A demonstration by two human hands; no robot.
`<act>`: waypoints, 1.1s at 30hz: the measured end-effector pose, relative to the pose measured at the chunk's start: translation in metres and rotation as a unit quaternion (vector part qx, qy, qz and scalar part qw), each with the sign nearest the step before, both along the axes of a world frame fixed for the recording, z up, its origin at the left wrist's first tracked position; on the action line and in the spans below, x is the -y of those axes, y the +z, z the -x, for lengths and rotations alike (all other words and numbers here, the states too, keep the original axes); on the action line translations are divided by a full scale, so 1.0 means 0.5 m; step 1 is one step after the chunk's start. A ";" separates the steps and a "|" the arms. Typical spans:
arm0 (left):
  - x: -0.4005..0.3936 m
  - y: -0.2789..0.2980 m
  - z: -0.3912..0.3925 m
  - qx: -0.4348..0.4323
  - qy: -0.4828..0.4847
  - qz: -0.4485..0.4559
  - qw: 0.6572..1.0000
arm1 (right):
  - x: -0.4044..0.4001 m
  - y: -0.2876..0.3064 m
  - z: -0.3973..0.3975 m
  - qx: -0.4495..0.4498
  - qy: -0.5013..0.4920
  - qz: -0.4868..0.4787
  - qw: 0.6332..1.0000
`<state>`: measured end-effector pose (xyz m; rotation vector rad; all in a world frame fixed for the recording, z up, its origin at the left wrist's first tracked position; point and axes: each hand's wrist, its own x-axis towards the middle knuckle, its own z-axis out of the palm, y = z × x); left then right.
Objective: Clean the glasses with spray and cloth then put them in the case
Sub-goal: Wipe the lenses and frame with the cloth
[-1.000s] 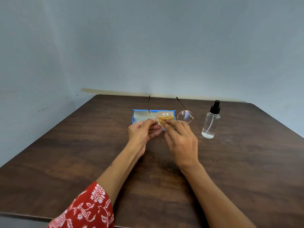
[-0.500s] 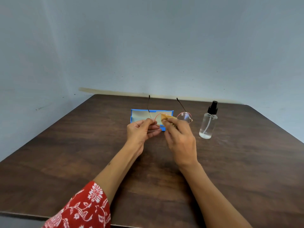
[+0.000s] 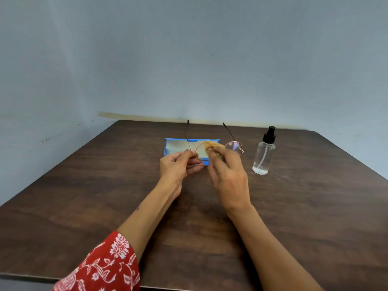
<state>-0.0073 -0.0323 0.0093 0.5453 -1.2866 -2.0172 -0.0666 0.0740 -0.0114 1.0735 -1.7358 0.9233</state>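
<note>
Your sleeve (image 3: 105,267), red with a white floral print, shows at the near left. Your left hand (image 3: 178,166) pinches the glasses (image 3: 234,147) at the left hinge, holding them above the table (image 3: 84,196) with the thin dark temples pointing away from you. The round lenses sit in a slim pinkish metal frame. Behind them the blue case (image 3: 180,143) lies open, its lining pale. Your right hand (image 3: 227,175) curls its fingers round a tan cloth (image 3: 212,144), pressing it on the left lens. To the right, apart from the hands, a clear bottle (image 3: 263,154) with a black pump stands upright, a little liquid at its bottom. No writing can be read on anything.
</note>
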 end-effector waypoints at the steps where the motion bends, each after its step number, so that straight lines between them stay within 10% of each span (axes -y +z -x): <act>1: -0.001 -0.001 0.000 0.003 -0.003 0.003 1.000 | -0.001 0.001 0.004 0.008 -0.008 0.018 1.000; 33: 0.003 -0.003 0.001 0.013 0.007 0.016 1.000 | 0.005 -0.002 -0.007 -0.002 -0.006 -0.010 1.000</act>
